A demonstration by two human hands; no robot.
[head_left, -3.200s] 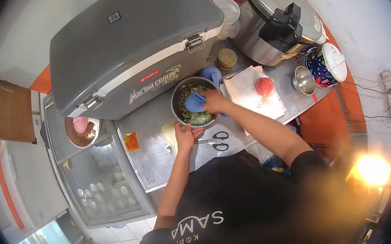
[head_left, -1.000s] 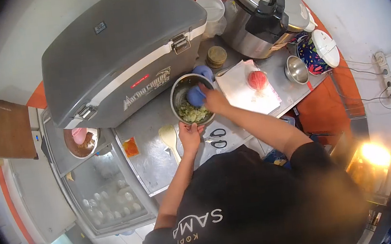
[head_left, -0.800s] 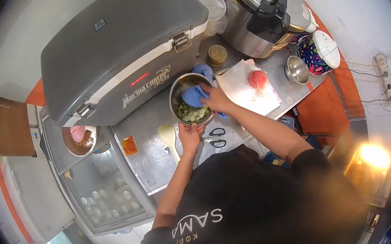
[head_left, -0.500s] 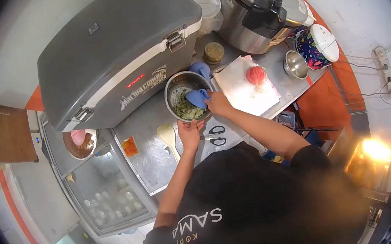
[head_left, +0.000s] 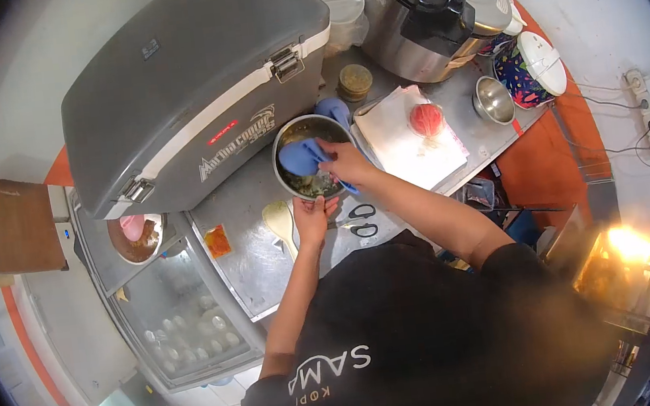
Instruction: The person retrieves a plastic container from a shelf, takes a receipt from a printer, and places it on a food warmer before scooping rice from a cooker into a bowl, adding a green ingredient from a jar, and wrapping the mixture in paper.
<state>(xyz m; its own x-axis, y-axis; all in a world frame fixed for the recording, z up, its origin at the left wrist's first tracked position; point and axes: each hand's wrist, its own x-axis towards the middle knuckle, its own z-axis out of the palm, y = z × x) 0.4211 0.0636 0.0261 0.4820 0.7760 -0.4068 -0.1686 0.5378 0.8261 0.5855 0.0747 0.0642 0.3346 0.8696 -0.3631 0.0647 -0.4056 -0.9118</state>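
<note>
A steel mixing bowl [head_left: 282, 181] stands on the metal counter, with a greenish, chopped-looking mixture [head_left: 309, 185] and some white in it. My left hand [head_left: 312, 219] grips the bowl's near rim, thumb and fingers against its side. Over the bowl, my right hand [head_left: 348, 163] is closed around a blue scoop [head_left: 302, 157], whose broad end covers part of the mixture. Close to my left hand lie a cream rice paddle [head_left: 279, 221] and black-handled scissors [head_left: 362, 221]. Another blue item [head_left: 333, 111] sits behind the bowl, partly hidden.
A big grey cooler box [head_left: 193, 98] rises behind the bowl. To the right are wrapping paper sheets [head_left: 398, 142] with a red bundle [head_left: 425, 120], a small steel bowl [head_left: 493, 100] and a large rice cooker [head_left: 430, 31]. A sauce packet [head_left: 218, 241] and a glass-topped freezer [head_left: 184, 299] are left.
My right hand has moved the blue scoop left and turned it within the bowl, so its broad end now faces left. My left hand keeps its grip on the rim.
</note>
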